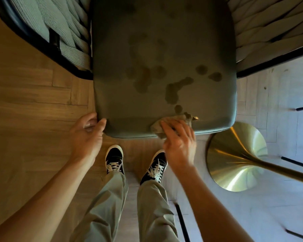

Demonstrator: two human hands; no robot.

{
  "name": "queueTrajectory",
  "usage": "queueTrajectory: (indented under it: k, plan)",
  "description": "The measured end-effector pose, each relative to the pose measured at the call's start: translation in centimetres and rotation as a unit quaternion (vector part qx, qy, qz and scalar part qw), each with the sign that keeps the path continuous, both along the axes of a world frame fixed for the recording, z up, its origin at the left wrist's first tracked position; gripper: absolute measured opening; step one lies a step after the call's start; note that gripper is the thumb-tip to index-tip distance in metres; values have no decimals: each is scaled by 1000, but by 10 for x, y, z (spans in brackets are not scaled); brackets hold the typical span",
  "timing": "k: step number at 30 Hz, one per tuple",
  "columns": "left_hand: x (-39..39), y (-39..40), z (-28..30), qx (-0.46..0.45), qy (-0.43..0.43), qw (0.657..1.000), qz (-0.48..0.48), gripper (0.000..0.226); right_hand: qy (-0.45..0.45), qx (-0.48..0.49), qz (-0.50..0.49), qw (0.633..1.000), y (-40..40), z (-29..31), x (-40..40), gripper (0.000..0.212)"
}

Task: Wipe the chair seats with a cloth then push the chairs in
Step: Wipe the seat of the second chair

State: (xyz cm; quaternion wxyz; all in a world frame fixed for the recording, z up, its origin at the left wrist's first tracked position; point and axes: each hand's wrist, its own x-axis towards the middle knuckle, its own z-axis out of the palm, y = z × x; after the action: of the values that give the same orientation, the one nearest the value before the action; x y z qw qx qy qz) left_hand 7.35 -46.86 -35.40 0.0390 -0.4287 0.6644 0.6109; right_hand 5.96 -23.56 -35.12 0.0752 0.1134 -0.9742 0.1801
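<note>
The green chair seat (164, 67) fills the upper centre, blotched with damp marks. Steady its lower-left corner with your left hand (87, 133), fingers curled round it. Your right hand (179, 142) presses the cloth (164, 127) with flat, spread fingers; sweep upward over every blotch.

Left hand (87, 131): fingers curled, thumb extended forward, gripping.
Right hand (179, 142): palm down, fingers spread and pressing flat.
Forearms: both bare, reaching forward and down.
Feet: side by side between the arms.
</note>
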Motion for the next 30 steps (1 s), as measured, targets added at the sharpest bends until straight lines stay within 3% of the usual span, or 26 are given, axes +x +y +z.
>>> queueTrajectory:
  k: [7, 10, 15, 21, 26, 30]
  plan:
    - [-11, -8, -2, -28, 14, 999, -32, 30, 14, 55, -88, 995, 122, -6, -26, 39]
    - [-14, -12, -4, -19, 4, 999, -25, 25, 6, 40, -126, 991, 153, -8, -38, 26]
    - [-15, -16, -7, -16, 6, 1000, -25, 32, -31, -26, -260, 965, 161, 1, -45, 27]
    - [-14, -15, -9, -35, 4, 999, -33, 37, 2, -29, -222, 975, 123, -11, -33, 39]
    - [-14, -19, -8, -29, 5, 998, -51, 35, 12, -36, -81, 996, 52, -12, -18, 36]
    - [-18, -17, -2, 24, -3, 1000, -10, 14, 11, -90, -12, 996, -28, -14, -6, 33]
